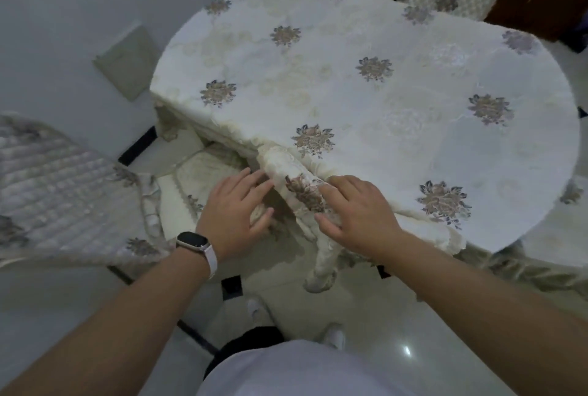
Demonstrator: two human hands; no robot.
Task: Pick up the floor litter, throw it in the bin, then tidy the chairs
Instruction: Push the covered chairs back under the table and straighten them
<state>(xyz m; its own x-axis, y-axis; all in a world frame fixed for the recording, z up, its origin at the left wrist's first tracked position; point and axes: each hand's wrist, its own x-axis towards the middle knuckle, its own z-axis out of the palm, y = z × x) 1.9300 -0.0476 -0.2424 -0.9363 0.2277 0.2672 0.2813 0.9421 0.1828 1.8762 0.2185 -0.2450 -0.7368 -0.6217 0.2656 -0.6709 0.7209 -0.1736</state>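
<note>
Chair back [300,187] sits between both grips. Left grip [237,204] loose, straight fingers touching its side. Right grip [353,207] laid flat on top, clasping nothing. Counter [397,93] just beyond.

Single view, head-mounted, wide-angle. Faces forward and steeply down over near edge of tabletop [397,83]. Forearms enter from bottom corners. Left hand [237,207] and right hand [359,209] sit close, near frame centre. Wearer's torso and floor [366,306] fill bottom. Lens curves outer edges.
</note>
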